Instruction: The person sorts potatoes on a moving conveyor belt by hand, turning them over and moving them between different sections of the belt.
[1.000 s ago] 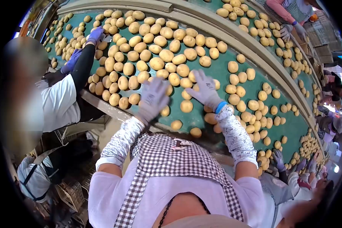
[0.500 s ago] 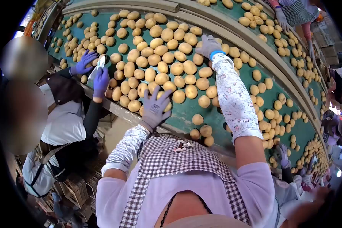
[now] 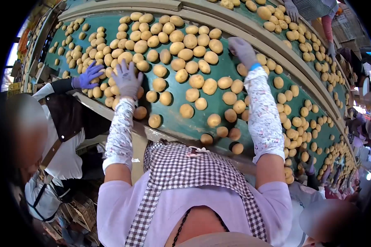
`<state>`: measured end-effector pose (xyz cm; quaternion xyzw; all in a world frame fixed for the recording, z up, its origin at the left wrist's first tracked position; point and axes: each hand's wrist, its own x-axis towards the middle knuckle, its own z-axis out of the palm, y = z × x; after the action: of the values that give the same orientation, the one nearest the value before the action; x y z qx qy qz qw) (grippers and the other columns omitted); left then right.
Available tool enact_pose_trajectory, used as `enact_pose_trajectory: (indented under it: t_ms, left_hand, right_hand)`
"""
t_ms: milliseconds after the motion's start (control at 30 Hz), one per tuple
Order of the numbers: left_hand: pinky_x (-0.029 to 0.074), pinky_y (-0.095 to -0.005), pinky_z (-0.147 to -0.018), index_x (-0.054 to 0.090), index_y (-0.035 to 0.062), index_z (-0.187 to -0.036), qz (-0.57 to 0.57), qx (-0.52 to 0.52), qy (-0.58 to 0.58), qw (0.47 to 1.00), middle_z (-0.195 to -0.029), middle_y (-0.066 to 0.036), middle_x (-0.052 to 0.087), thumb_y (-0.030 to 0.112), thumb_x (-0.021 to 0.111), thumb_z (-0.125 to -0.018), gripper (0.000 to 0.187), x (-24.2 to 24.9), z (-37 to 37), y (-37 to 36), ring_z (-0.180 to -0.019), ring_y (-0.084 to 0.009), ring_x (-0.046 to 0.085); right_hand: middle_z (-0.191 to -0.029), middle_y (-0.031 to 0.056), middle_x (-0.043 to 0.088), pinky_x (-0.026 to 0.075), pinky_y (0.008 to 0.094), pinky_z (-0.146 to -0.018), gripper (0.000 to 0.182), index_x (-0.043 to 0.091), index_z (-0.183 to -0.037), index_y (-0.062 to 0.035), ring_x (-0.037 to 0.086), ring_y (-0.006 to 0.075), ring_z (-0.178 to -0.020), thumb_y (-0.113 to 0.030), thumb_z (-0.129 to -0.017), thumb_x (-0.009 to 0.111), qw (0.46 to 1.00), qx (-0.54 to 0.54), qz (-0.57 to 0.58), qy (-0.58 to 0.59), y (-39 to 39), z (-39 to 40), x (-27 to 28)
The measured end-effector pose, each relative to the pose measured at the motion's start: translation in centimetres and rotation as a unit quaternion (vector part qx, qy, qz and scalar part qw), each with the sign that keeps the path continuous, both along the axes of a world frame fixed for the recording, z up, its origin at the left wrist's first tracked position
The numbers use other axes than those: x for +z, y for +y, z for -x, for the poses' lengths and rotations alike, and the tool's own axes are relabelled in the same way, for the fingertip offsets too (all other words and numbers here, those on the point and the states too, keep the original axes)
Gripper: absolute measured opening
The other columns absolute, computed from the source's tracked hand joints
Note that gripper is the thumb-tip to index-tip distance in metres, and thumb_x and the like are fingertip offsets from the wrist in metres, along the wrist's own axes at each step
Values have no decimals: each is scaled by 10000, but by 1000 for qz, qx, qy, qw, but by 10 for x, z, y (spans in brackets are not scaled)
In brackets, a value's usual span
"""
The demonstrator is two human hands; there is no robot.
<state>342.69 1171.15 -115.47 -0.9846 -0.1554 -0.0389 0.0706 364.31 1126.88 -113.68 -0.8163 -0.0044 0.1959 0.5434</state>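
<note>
Both my hands wear grey-lilac gloves with floral sleeves above them. My left hand (image 3: 127, 80) lies with fingers spread over a cluster of potatoes (image 3: 125, 56) on the left part of the green belt (image 3: 172, 119). My right hand (image 3: 242, 52) reaches to the far side of the belt, near the rail, its fingers extended and holding nothing that I can see. Close below its palm sits one potato (image 3: 242, 69). Loose potatoes (image 3: 209, 86) are scattered on the belt between my two hands.
A co-worker's purple-gloved hand (image 3: 88, 76) touches potatoes just left of mine. Beyond the long rail (image 3: 251, 37) runs a second belt with potatoes, where another person's gloved hand (image 3: 291, 10) is. Wooden crates (image 3: 79, 212) stand at lower left. More people work at right.
My left hand has moved left and farther up the belt. My right hand has shifted slightly right. Potatoes have spread apart between them. The co-worker's white item is no longer visible.
</note>
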Motion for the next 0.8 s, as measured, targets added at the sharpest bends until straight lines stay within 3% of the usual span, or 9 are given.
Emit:
enact_pose_trajectory:
  t_ms: [100, 233, 267, 333, 367, 400, 533, 667, 800]
  left_hand:
    - [295, -602, -1213, 628, 150, -1345, 134, -160, -58, 976, -1564, -147, 500, 377, 734, -908, 504, 29, 6, -52, -1435, -370, 459]
    - [332, -602, -1201, 614, 113, -1405, 299, -379, 22, 876, -1536, -169, 536, 286, 694, -929, 513, 45, 67, -98, -1433, -410, 478]
    - [336, -604, -1203, 619, 114, -1407, 306, -406, 34, 861, -1526, -169, 547, 265, 682, -938, 497, 35, 83, -99, -1433, -414, 482]
    - [332, -585, -1215, 611, 104, -1411, 345, -392, 38, 852, -1513, -174, 547, 248, 659, -952, 484, 19, 104, -84, -1427, -403, 482]
    - [327, -567, -1227, 603, 94, -1415, 380, -381, 45, 841, -1500, -179, 547, 230, 636, -965, 471, 13, 112, -77, -1421, -392, 482]
    - [327, -567, -1227, 603, 94, -1415, 386, -379, 44, 840, -1500, -179, 547, 230, 636, -965, 471, 7, 114, -71, -1421, -392, 482]
    - [330, -555, -1245, 583, 27, -1441, 331, -402, 39, 853, -1519, -162, 543, 151, 653, -901, 558, 4, 104, -55, -1467, -401, 453]
    - [288, -566, -1268, 565, 18, -1458, 333, -379, 78, 860, -1559, -155, 518, 100, 651, -853, 616, 20, 93, -42, -1519, -382, 395]
    - [323, -647, -1194, 601, 127, -1452, 230, -309, 77, 920, -1575, -103, 514, 221, 733, -845, 628, 31, 80, 2, -1496, -406, 388]
  right_hand:
    - [-1416, 290, 631, 463, 499, -1145, 731, 569, -1439, -39, 576, 466, -1354, -500, -898, 737, 943, 98, 287, -139, 67, -4, -41]
    - [-1453, 280, 615, 493, 483, -1132, 837, 548, -1481, -17, 615, 422, -1329, -505, -841, 779, 919, 111, 367, -97, 88, -4, -35]
    - [-1420, 247, 648, 508, 449, -1117, 820, 566, -1465, -5, 645, 380, -1291, -482, -840, 799, 938, 172, 297, -41, 72, -8, -23]
    - [-1300, 135, 708, 555, 380, -979, 593, 608, -1426, -44, 676, 248, -1210, -449, -1002, 704, 988, -29, -75, 133, 42, -20, -22]
    - [-1230, 101, 727, 566, 363, -901, 510, 615, -1417, -68, 709, 226, -1115, -430, -1058, 648, 891, -161, -407, 121, 34, -15, -20]
    - [-1222, 78, 727, 567, 353, -892, 485, 595, -1436, -69, 717, 214, -1064, -394, -1077, 614, 866, -213, -446, 76, 47, -2, 25]
    - [-1240, 107, 730, 566, 368, -905, 423, 691, -1327, -42, 723, 253, -1080, -371, -1064, 651, 998, -10, -61, 3, 99, 5, 19]
    - [-1363, 203, 716, 529, 448, -1050, 702, 638, -1393, -46, 692, 360, -1242, -589, -948, 661, 936, 99, 324, -98, 184, 2, 3]
    - [-1408, 228, 680, 513, 470, -1075, 811, 590, -1385, 25, 655, 376, -1302, -596, -876, 705, 892, 155, 424, -19, 208, -9, 2]
